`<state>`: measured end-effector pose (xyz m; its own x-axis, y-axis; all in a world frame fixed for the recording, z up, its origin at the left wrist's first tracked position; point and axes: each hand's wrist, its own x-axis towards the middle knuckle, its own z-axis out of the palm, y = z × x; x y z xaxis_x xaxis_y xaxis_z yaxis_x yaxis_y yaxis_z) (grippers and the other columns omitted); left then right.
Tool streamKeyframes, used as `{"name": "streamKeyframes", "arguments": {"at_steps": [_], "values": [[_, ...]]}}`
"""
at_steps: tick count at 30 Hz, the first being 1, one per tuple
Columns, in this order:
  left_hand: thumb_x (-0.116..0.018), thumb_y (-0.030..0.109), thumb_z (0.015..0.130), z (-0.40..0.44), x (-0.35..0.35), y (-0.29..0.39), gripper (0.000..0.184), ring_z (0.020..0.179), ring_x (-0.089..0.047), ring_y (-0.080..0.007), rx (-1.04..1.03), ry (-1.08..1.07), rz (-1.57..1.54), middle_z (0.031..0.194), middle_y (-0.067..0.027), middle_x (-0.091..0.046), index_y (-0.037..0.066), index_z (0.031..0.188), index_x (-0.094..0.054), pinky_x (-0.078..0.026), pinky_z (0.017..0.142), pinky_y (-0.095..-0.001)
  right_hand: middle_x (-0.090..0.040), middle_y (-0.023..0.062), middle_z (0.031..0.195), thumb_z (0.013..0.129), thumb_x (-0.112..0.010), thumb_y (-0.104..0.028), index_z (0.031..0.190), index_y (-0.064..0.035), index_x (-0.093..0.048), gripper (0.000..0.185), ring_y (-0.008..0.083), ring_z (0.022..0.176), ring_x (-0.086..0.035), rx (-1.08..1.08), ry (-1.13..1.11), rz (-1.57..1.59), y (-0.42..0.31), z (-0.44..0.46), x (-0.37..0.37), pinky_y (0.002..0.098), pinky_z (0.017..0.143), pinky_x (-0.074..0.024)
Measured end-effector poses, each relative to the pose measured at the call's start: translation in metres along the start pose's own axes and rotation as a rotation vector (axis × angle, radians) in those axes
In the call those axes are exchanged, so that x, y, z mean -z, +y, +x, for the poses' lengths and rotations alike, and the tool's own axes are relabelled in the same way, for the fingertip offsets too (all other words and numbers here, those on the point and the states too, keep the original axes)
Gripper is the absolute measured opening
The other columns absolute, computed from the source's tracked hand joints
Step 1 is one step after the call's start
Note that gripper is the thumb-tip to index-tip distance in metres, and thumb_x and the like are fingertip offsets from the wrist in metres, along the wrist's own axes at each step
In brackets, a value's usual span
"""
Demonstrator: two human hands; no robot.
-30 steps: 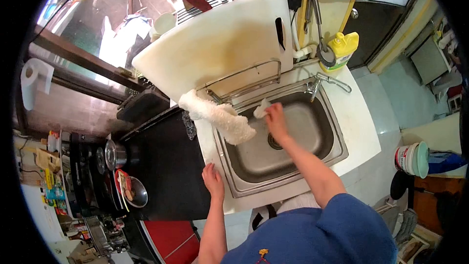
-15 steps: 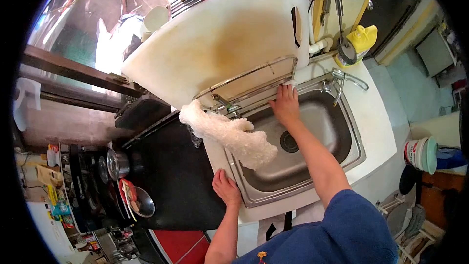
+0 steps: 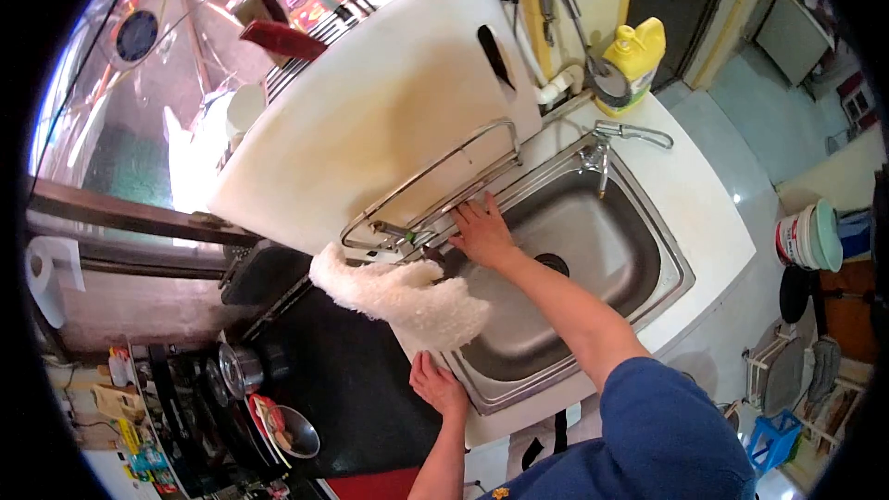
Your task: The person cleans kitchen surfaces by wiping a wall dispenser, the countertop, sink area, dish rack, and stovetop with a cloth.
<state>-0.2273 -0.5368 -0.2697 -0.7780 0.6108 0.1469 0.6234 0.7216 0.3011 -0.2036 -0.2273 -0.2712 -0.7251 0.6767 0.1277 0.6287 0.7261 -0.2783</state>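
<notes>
My right hand (image 3: 483, 233) lies on the back rim of the steel sink (image 3: 681, 264), fingers stretched out and apart. Whether anything thin is under its palm I cannot tell. My left hand (image 3: 439, 385) rests on the white counter edge by the sink's near left corner, fingers extended, holding nothing visible. Between the hands, a fluffy off-white cloth-like bundle (image 3: 407, 301) hangs over the sink's left end. A wire rack (image 3: 444, 167) stands just behind my right hand, against a large white cutting board (image 3: 389, 97).
A chrome faucet (image 3: 602, 162) stands at the sink's right back corner, with a yellow jug (image 3: 634, 65) behind it. Left of the sink is a black countertop (image 3: 361, 389). Steel pots (image 3: 243, 368) and a metal bowl (image 3: 298, 432) sit farther left.
My right hand has slid left along the sink's back rim, toward the off-white bundle. My left hand stays at the counter edge. The camera view has shifted.
</notes>
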Motion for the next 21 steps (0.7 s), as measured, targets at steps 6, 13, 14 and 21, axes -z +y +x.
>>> {"name": "streamKeyframes", "arguments": {"at_steps": [6,13,14,21], "values": [[-0.050,0.005,0.080,-0.001,0.000,-0.001,0.044,0.120,-0.040,-0.0340,-0.057,0.045,0.016,0.131,-0.0151,-0.046,0.003,0.124,-0.049,-0.029,0.104,-0.0435,-0.048,0.0063,0.135,0.090,-0.048,-0.046,0.134,-0.0092,-0.047,0.058,0.0215,0.130,-0.039,0.039,0.002,-0.052,0.039,-0.011,0.017,0.0528,0.112,-0.0154],[-0.049,0.004,0.080,-0.001,0.005,0.000,0.046,0.120,-0.040,-0.0347,-0.065,0.033,-0.005,0.130,-0.0157,-0.046,0.002,0.126,-0.048,-0.029,0.103,-0.0436,-0.052,0.0087,0.132,0.085,-0.056,-0.040,0.125,-0.0045,-0.054,0.054,0.0236,0.128,-0.043,-0.094,0.134,-0.190,0.124,-0.024,0.041,0.0519,0.107,-0.0266],[-0.050,0.005,0.080,-0.001,0.005,0.000,0.046,0.119,-0.040,-0.0348,-0.071,0.040,-0.008,0.130,-0.0157,-0.046,0.002,0.125,-0.049,-0.030,0.103,-0.0439,-0.052,0.0104,0.131,0.085,-0.056,-0.039,0.124,-0.0023,-0.054,0.053,0.0252,0.128,-0.043,-0.118,0.158,-0.213,0.133,-0.025,0.039,0.0506,0.107,-0.0281],[-0.052,0.006,0.080,0.000,0.005,0.002,0.046,0.119,-0.040,-0.0348,-0.027,0.026,-0.022,0.130,-0.0152,-0.046,0.003,0.125,-0.049,-0.030,0.103,-0.0443,-0.051,0.0186,0.126,0.081,-0.060,-0.030,0.120,0.0039,-0.054,0.053,0.0327,0.123,-0.044,-0.269,0.224,-0.302,0.129,-0.009,0.021,0.0440,0.104,-0.0336]]}}
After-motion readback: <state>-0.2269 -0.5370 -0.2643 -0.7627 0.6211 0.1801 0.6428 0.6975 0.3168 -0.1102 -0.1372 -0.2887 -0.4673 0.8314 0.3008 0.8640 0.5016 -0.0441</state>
